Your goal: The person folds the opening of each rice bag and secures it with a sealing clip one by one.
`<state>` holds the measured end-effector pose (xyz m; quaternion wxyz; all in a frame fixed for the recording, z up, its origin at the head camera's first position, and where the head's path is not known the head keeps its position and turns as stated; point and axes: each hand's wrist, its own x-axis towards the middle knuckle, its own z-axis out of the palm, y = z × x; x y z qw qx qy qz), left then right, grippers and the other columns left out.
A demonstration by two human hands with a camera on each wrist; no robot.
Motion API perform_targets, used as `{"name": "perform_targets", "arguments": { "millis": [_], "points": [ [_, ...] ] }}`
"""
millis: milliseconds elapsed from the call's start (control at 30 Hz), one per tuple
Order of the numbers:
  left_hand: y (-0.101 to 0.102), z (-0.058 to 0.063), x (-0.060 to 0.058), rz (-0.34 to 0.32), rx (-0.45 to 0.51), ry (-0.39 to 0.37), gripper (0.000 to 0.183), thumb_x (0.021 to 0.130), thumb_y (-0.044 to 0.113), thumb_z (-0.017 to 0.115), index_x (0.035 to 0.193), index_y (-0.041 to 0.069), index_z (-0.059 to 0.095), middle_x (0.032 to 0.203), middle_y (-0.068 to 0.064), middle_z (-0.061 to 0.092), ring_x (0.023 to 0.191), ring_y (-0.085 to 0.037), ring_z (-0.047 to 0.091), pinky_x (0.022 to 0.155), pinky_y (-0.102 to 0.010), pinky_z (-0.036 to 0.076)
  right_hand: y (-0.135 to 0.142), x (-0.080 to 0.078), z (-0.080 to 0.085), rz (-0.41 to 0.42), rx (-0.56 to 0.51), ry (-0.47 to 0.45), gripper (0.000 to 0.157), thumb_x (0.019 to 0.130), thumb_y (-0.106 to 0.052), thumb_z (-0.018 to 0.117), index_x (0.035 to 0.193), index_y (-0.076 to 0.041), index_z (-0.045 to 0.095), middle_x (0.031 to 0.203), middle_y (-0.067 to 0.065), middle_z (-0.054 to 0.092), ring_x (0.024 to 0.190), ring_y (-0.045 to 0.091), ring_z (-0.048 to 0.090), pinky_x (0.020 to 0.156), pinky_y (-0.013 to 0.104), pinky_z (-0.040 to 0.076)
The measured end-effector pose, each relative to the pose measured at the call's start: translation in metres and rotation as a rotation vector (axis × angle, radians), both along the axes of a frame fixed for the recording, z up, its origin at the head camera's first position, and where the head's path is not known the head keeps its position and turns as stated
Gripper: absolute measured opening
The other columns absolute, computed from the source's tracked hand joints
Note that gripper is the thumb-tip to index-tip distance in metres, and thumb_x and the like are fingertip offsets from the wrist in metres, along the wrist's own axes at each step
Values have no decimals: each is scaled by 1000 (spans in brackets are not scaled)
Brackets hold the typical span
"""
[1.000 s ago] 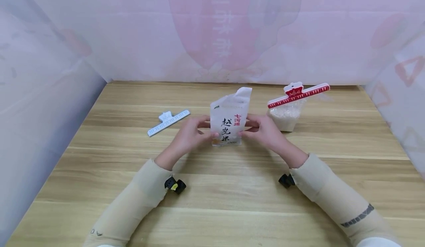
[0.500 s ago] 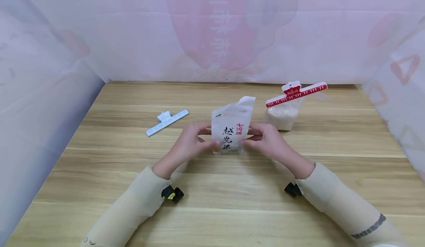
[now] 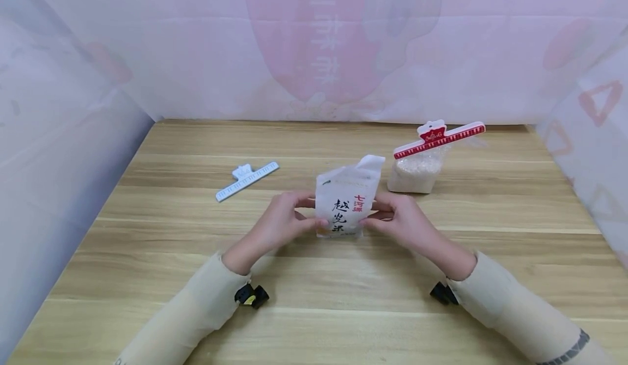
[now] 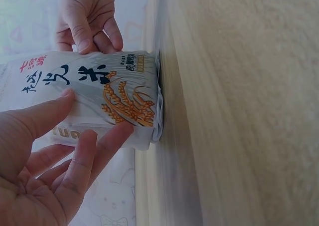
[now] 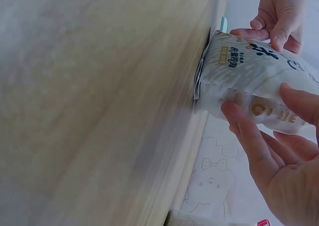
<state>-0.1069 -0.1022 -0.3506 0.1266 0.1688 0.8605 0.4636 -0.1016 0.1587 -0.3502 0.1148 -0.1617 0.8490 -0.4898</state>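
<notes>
A white paper rice bag [image 3: 345, 193] stands upright in the middle of the table, with black and red characters on its front. Its top edge slants up to a point on the right. My left hand [image 3: 282, 220] grips the bag's left side, thumb on the front and fingers round the side. From the right, my right hand [image 3: 404, 220] holds it the same way. Orange rice ears are printed low on the bag [image 4: 99, 101] in the left wrist view. The bag's bottom is at or just above the wood; I cannot tell which.
A pale blue sealing clip [image 3: 247, 181] lies on the wooden table [image 3: 314, 278] to the left. Behind my right hand stands a clear bag of rice [image 3: 417, 174] with a red and white clip [image 3: 439, 140] across its top. Printed cloth walls [image 3: 196, 54] enclose the back and sides.
Both hands have drawn the white rice bag toward me and slightly to the right. Their hold on it looks the same. The blue clip and the clear bag have stayed in place.
</notes>
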Motion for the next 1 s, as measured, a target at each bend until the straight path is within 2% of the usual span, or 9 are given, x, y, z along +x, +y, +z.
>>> {"name": "perform_targets", "arguments": {
  "millis": [133, 367, 500, 600, 733, 867, 1000],
  "points": [
    [0, -1, 1, -12, 6, -12, 49, 84, 22, 80, 128, 10, 64, 125, -11, 69, 98, -25, 73, 76, -30, 61, 2, 3, -1, 25, -44, 36, 37, 84, 0, 76, 120, 5, 65, 116, 23, 70, 98, 31, 73, 83, 29, 60],
    [-2, 1, -2, -59, -7, -27, 48, 85, 25, 79, 129, 13, 63, 125, -11, 69, 83, -15, 72, 76, -29, 60, 6, 1, 4, 43, 14, 50, 38, 84, -11, 79, 120, -5, 68, 115, 12, 72, 104, 26, 69, 89, 34, 58],
    [-6, 5, -4, -105, -39, -22, 50, 85, 30, 79, 129, 15, 63, 123, -8, 70, 92, -15, 71, 83, -34, 59, 7, -1, 10, 37, 14, 39, 43, 83, -15, 81, 122, -5, 67, 119, 11, 70, 110, 28, 66, 94, 41, 56],
    [-9, 12, -5, -111, -75, 31, 56, 84, 35, 79, 134, 16, 60, 125, -5, 69, 105, -20, 69, 89, -40, 57, 8, -2, 16, 23, -4, 58, 45, 83, -13, 80, 125, -3, 65, 120, 14, 69, 113, 30, 64, 98, 46, 54],
    [-12, 25, -5, -42, -77, 126, 65, 84, 37, 79, 141, 16, 54, 130, -2, 66, 118, -22, 63, 90, -44, 55, 6, -4, 29, 7, -68, 73, 49, 86, -8, 77, 131, -1, 59, 124, 16, 67, 118, 28, 63, 101, 43, 52],
    [-10, 42, -5, 19, 20, 231, 62, 84, 30, 80, 140, 16, 55, 130, -1, 66, 119, -20, 61, 88, -45, 55, 4, -7, 46, 0, -205, 58, 50, 87, -2, 74, 133, 1, 54, 125, 13, 64, 117, 18, 63, 99, 32, 53],
    [-3, 56, -6, 42, 149, 329, 50, 84, 21, 81, 130, 14, 62, 124, -2, 69, 114, -17, 62, 84, -44, 57, -1, -9, 60, 20, -330, 96, 50, 87, 3, 71, 134, 2, 53, 126, 10, 63, 110, 13, 66, 92, 26, 56]
  ]
}}
